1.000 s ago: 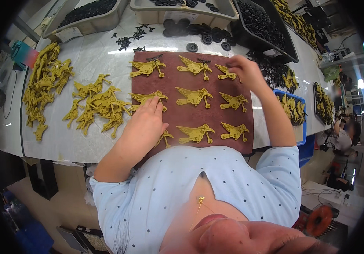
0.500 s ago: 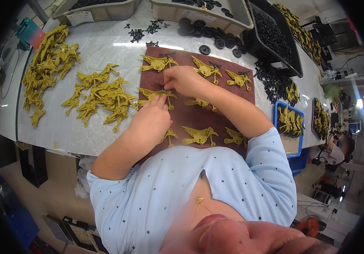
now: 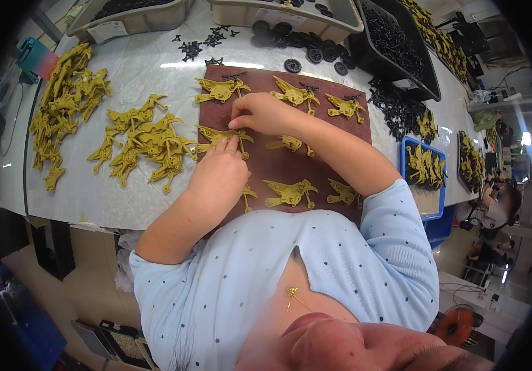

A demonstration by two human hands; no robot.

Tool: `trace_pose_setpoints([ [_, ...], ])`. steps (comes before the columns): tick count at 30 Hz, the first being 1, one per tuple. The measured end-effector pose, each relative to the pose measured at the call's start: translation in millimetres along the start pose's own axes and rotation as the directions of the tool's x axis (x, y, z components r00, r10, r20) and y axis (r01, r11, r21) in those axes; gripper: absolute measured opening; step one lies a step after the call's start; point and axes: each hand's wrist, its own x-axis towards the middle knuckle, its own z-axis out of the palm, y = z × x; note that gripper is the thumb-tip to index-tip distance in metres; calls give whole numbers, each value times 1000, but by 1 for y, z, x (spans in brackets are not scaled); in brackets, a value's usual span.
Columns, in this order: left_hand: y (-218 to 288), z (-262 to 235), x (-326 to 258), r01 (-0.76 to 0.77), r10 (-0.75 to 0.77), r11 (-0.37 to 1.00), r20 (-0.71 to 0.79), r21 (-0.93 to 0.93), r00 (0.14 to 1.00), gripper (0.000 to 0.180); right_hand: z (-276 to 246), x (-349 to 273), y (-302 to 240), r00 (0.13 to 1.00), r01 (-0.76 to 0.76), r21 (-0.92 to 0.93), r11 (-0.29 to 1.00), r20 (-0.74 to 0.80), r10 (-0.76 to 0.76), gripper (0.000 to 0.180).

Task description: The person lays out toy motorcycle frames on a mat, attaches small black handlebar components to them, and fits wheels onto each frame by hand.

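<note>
Over on the reddish mat [image 3: 278, 167] in the head view, the left hand [image 3: 218, 176] is resting on the middle-left yellow part [image 3: 208, 132], fingers stretched out. The right hand [image 3: 261, 115] is sitting right at its upper edge (honestly can't tell what it's gripping).

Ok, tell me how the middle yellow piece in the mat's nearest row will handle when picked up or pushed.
The yellow piece looks like moulded plastic, so probably stiff. Its thin parts suggest it's light. Lying flat on the maroon mat, it seems unlikely to roll.
</note>
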Motion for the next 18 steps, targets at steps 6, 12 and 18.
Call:
trace_pose_setpoints([
  [6,3,4,-2,3,-3,1000,-14,5,1000,46,5,0,-5,999,-42,-19,999,-7,42,18],
  [12,0,3,2,-24,25,1000,-37,13,999,44,22,-1,13,985,76,32,997,-155,-70,15],
  [18,7,8,6,1,5,998,-103,56,995,36,32,-2,16,940,157,4,988,-308,-148,15],
])
